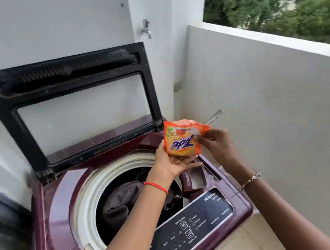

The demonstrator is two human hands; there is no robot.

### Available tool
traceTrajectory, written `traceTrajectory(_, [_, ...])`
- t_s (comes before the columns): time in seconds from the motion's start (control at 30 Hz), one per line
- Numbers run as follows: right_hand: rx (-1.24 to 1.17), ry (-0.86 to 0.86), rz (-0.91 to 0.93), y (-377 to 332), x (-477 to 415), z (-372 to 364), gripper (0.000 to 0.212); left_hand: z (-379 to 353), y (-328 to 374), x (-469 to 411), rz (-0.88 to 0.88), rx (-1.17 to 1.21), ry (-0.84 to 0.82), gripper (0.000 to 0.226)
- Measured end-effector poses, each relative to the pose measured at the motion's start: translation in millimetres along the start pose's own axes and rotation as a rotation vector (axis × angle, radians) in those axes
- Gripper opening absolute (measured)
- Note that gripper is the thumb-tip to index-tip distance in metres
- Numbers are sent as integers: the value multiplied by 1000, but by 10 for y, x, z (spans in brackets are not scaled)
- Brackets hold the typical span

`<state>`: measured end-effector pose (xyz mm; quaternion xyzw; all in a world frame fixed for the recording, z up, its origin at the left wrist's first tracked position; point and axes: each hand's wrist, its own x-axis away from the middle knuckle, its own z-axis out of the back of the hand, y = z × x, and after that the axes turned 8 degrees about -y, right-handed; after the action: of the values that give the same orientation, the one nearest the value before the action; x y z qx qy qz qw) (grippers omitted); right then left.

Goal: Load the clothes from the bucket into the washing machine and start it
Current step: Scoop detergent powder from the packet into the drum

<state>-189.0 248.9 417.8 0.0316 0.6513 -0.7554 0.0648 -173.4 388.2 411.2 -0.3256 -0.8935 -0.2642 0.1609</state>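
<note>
Balcony corner: white wall behind, parapet wall (264,110) to the R, a strip of tiled floor (248,247) between it & the machine. 1 maroon top-load washing machine (51,216), lid (7,109) up & leaning back at the wall, drum mouth fully open. Dark clothes (119,200) lie in the drum. 1 detergent drawer (194,181) stands open at the drum's R edge. L hand (171,162) grip clamped under 1 orange Tide pouch (184,143), above that drawer; R hand (216,145) pinches the pouch's R edge. 1 metal handle (214,116) pokes out behind the pouch; can't tell what holds it.
</note>
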Motion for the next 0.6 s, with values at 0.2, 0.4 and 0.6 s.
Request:
traceTrajectory(0.2, [-31, 228, -11, -218, 252, 442, 12, -314, -221, -26, -15, -332, 68, 25])
traceTrajectory(0.4, [53, 394, -64, -304, 587, 1132, 11, -817, -559, -109, -232, -753, -89, 20])
traceTrajectory(0.6, [43, 519, -105, -306, 847, 1823, 14, -1312, -933, -387, -206, -958, -291, 27])
